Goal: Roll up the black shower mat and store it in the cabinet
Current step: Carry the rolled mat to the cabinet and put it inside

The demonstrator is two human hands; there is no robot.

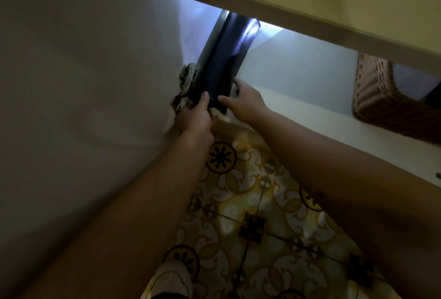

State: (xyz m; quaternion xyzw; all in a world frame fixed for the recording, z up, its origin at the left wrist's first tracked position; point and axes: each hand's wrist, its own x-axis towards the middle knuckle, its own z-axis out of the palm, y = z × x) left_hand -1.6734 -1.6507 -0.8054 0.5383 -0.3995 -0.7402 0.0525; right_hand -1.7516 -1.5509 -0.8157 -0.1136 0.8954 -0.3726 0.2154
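Head view: we look down at an open white cabinet (298, 79) above patterned floor tiles (250, 215), its door (71, 83) swung left. The rolled black shower mat (222, 60) lies on the cabinet floor beside the hinge (186, 83), a wicker basket (381, 93) well apart. Our left hand (195, 114) clasps the roll's near end; our right hand (243, 103) steadies it with spread fingers.

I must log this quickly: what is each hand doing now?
Left hand: closed on the near end of the rolled black mat.
Right hand: fingers open, pressing the mat's near end, not gripping.
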